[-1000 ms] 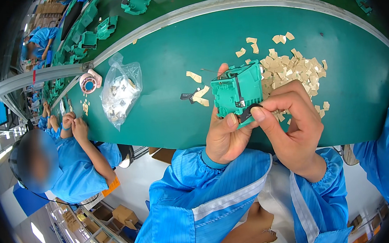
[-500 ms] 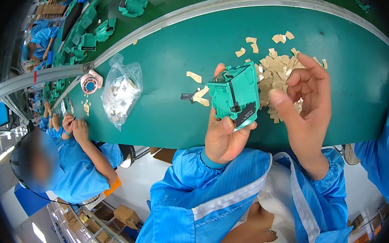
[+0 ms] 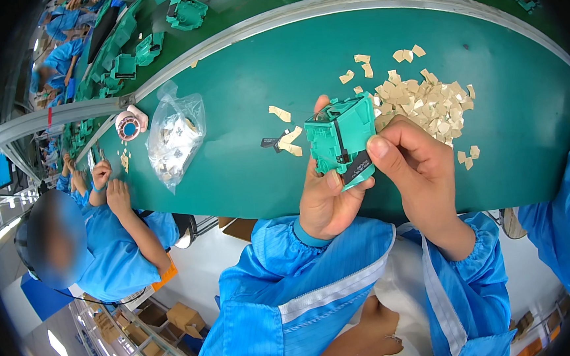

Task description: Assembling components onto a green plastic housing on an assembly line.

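My left hand grips a green plastic housing from below and behind, its thumb on the lower front. A black strip runs down the housing, and a black label with pale print lies across its lower right part. My right hand is closed, thumb and forefinger pinched at the housing's right edge beside the label's end. Whether something small sits between those fingertips is hidden. Just behind the right hand spreads a heap of beige paper-like pieces. Left of the housing lie several loose beige pieces and a black label piece.
A clear plastic bag of pieces and a tape roll lie on the green table. Beyond a metal rail are more green housings. A co-worker in blue sits left; another blue sleeve shows right.
My right hand has moved left and down from over the heap to the housing's right edge, its fingers closing. A few beige pieces now show apart at the heap's lower right.
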A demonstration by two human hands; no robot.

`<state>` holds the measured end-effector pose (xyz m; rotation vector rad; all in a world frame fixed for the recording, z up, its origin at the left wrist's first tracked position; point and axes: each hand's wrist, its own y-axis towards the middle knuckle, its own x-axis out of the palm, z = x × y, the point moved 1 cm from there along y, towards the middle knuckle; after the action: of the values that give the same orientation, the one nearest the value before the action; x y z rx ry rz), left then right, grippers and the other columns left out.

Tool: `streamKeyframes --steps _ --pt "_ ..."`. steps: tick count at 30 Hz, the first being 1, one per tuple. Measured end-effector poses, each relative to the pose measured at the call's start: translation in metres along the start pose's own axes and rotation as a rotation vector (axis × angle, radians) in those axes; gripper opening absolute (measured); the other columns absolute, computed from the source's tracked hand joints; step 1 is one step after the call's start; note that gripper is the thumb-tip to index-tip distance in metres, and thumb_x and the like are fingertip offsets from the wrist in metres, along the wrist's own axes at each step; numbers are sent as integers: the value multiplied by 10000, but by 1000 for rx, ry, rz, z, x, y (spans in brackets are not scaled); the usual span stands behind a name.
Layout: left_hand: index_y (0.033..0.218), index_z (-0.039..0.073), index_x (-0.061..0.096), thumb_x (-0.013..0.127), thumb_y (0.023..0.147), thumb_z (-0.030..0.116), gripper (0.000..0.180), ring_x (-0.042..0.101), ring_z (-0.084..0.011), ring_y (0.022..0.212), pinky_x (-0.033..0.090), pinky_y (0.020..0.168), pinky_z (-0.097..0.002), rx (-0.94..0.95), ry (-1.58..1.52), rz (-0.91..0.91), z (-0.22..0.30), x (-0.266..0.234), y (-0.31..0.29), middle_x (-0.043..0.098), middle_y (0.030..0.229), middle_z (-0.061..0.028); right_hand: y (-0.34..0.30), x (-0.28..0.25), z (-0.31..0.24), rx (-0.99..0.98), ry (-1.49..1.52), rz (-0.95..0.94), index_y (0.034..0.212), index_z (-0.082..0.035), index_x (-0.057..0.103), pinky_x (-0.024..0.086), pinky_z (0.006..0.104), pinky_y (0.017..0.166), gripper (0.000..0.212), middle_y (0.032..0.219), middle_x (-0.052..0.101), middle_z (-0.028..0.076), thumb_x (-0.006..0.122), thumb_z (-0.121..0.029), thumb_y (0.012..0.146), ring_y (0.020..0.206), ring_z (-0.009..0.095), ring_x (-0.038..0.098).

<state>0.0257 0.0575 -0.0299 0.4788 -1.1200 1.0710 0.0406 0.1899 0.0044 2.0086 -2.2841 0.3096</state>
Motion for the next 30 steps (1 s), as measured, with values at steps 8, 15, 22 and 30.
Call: streamKeyframes --steps 8,15,22,30 --pt "1460 181 123 773 680 74 1021 586 -261 1055 585 698 -332 53 -2 80 -1 11 0 455 1295 -140 0 -4 -8 106 -69 -96 811 -5 603 363 239 563 178 707 526 -4 636 -166 879 627 81 433" --pt "1461 117 68 780 665 24 1072 508 -281 1149 480 918 -388 346 853 33 20 27 -3 409 1312 -157 11 -10 -28 2 -252 -208 1368 -38 361 464 247 691 652 1104 587 127 700 -166 826 841 133 585" --pt "1377 77 319 751 708 42 797 509 -279 1063 422 900 -373 629 1503 343 77 5 -4 467 1198 -141 177 -38 -40 -193 -628 82 1326 28 419 425 236 579 753 859 576 50 690 -430 793 671 84 500" --pt "991 74 639 698 767 92 233 518 -269 886 447 743 -334 559 2056 303 105 -36 9 551 923 -89 295 -58 -15 -252 -1205 186 1318 -25 441 457 334 750 653 1011 593 158 640 -409 829 853 216 586"
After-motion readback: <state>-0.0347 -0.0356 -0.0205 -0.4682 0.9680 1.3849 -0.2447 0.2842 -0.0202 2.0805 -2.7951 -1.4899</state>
